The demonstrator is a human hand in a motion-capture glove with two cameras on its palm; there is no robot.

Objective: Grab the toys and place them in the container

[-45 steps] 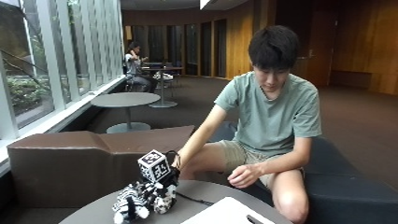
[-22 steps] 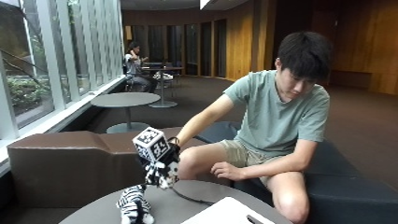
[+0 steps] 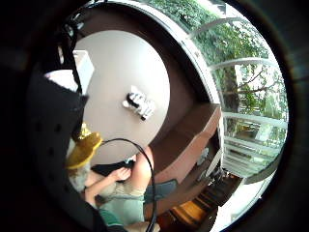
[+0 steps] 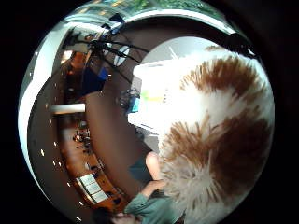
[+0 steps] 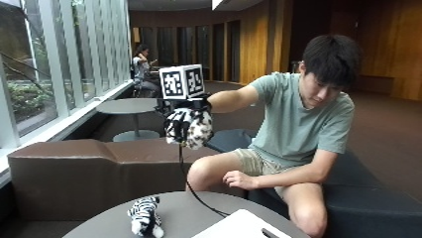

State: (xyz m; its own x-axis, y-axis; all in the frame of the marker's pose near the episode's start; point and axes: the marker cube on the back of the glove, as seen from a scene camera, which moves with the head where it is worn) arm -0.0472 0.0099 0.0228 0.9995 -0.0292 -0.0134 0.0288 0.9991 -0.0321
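I see right hand (image 5: pixel 187 124) high above bench (image 5: pixel 198 208), fingers grasping brown-spotted plush toy (image 5: pixel 196 130); zebra toy (image 5: pixel 145 215) near bench's left edge

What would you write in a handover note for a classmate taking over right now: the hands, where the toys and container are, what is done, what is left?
Gloved right hand: raised high above the table, gripping a white and brown plush toy.
Bare left hand: resting on the knee, holding nothing.
Zebra toy: lying on the table, untouched.
White container: at the table's near edge; its inside is not visible.
Done: one toy lifted.
Left: place the plush toy in the container, then the zebra toy.
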